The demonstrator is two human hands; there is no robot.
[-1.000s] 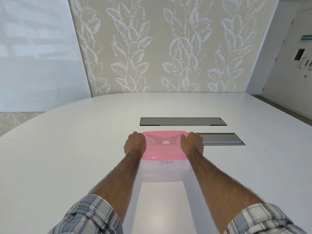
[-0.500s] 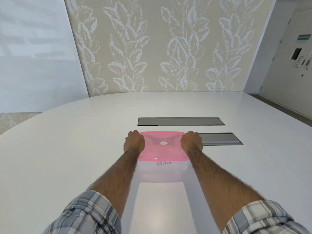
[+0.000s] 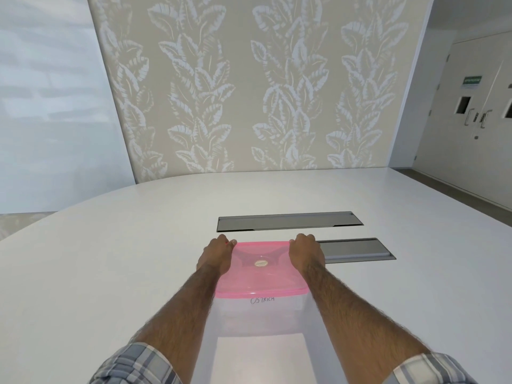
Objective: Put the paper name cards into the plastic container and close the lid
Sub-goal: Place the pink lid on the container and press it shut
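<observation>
A clear plastic container (image 3: pixel 260 314) stands on the white table in front of me, with a card reading "OSTRICH" (image 3: pixel 262 300) showing through its front wall. A translucent pink lid (image 3: pixel 260 275) lies flat on top of it. My left hand (image 3: pixel 217 254) grips the lid's far left corner, fingers curled over the edge. On the far right corner my right hand (image 3: pixel 304 252) presses in the same way. Other cards inside are too faint to make out.
Two grey recessed cable hatches sit in the table: a long hatch (image 3: pixel 288 220) behind the container and a shorter hatch (image 3: pixel 357 249) to its right. The white table (image 3: pixel 110 273) spreads wide on both sides. Leaf-patterned wall and doors (image 3: pixel 476 117) lie beyond.
Both hands have slid from the lid's side edges toward its far corners. The view has shifted a little; the container stays in place.
</observation>
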